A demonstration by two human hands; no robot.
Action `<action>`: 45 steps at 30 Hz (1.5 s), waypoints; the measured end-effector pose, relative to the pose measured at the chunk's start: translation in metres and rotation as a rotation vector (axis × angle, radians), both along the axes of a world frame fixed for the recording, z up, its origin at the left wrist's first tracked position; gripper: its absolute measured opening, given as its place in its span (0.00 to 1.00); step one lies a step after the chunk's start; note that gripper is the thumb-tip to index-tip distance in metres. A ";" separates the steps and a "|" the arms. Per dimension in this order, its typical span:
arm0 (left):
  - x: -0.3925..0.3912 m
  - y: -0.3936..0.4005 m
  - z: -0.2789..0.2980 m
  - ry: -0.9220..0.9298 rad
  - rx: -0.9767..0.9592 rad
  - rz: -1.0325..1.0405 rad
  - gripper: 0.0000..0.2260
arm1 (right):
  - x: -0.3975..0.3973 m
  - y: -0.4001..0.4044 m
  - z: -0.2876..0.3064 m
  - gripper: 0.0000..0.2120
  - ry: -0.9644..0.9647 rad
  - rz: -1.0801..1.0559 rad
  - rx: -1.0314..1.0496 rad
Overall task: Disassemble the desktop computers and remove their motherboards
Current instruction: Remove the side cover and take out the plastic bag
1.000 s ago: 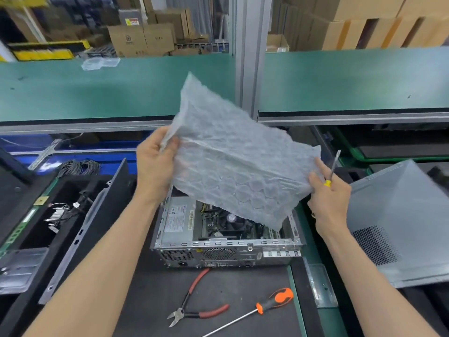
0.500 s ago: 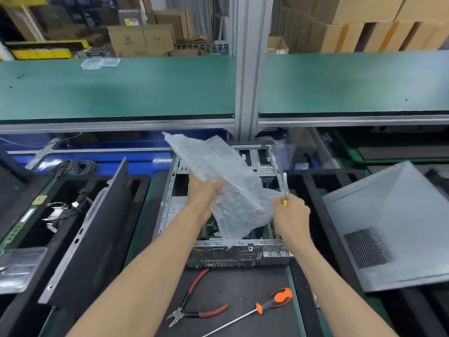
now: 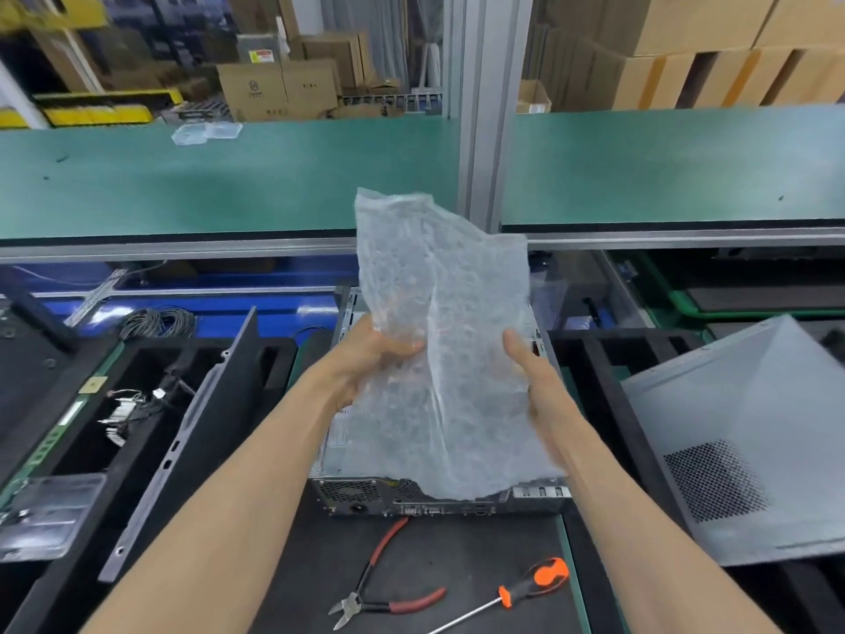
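We see the left hand (image 3: 376,354) gripping the left edge of a bubble-wrap sheet (image 3: 446,340), fingers closed on it, forearm reaching in from the lower left. The right hand (image 3: 530,372) clasps the sheet's right edge, its thumb on the front and its fingers hidden behind the plastic; its forearm reaches in from the lower right. The sheet stands upright between the two hands, its top above them and its lower edge hanging down. It covers most of the open desktop computer (image 3: 439,501) lying on the dark mat just beyond, so we cannot make out the motherboard inside. Only the rear port panel shows clearly. Nearer us on the mat lie red-handled cutters (image 3: 388,597) and an orange-handled screwdriver (image 3: 526,588). A grey side panel (image 3: 740,432) leans at the right.
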State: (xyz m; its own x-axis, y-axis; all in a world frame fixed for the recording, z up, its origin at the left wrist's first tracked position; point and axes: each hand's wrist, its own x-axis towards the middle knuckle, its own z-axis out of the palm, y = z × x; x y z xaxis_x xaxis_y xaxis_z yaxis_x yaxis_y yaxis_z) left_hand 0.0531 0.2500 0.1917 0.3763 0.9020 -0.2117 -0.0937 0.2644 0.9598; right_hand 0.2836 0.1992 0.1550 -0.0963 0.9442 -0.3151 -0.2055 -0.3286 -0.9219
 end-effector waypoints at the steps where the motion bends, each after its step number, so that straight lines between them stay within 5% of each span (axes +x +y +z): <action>1: -0.002 0.001 -0.001 0.094 0.034 -0.002 0.16 | 0.000 0.000 -0.001 0.13 -0.006 -0.021 0.025; 6: -0.019 0.004 -0.018 0.279 0.042 0.089 0.18 | 0.006 0.009 -0.007 0.19 -0.237 -0.308 -0.003; 14: -0.029 -0.005 -0.049 0.147 -0.031 0.129 0.10 | 0.015 -0.003 -0.015 0.06 -0.274 -0.260 0.045; 22: -0.032 -0.012 -0.047 0.175 0.003 0.164 0.06 | 0.018 -0.008 -0.015 0.07 -0.268 -0.259 -0.005; 31: -0.025 -0.028 -0.033 0.104 -0.085 0.182 0.12 | 0.008 0.007 -0.014 0.07 -0.242 -0.137 0.062; 45: -0.054 -0.079 0.020 0.218 0.029 0.512 0.15 | -0.067 0.018 0.034 0.08 -0.052 0.184 0.172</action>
State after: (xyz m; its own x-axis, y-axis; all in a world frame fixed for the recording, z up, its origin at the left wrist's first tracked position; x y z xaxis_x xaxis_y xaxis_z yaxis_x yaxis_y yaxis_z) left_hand -0.0013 0.1711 0.2115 -0.1614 0.9647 -0.2083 -0.0013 0.2109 0.9775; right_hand 0.2167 0.2176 0.1887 -0.2588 0.9526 -0.1601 -0.1074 -0.1931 -0.9753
